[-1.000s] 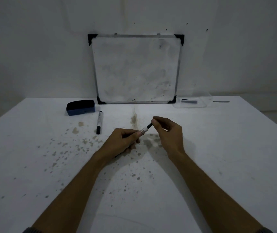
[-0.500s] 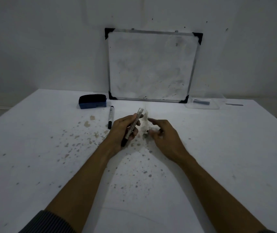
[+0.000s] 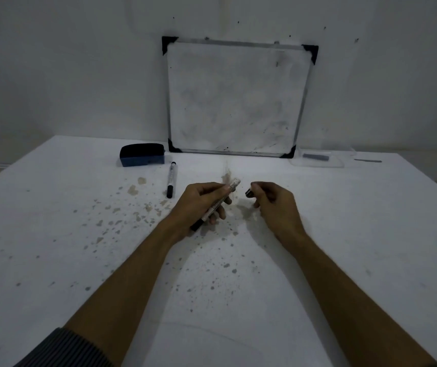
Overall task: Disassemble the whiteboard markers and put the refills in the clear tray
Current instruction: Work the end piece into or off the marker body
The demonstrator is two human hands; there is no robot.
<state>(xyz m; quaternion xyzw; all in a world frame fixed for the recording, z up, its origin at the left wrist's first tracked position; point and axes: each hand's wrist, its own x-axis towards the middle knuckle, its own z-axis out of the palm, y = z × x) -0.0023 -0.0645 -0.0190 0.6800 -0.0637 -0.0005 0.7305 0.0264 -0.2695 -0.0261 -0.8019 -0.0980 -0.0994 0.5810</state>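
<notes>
Head view: one marker is apart in the hands, one waits intact.
Left hand (image 3: 201, 201) fingers wrap the open marker barrel (image 3: 218, 202); right hand (image 3: 270, 198) fingertips pinch its small black end piece (image 3: 248, 192), just beside. Left of the whiteboard (image 3: 238, 96), the second marker (image 3: 172, 179) lies untouched. Right of it, the clear tray (image 3: 318, 161) holds one dark refill (image 3: 315, 156). Judging by that: one done, two left.

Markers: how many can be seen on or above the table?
2. One marker lies on the table beside the eraser; one marker body is in the left hand.
</notes>
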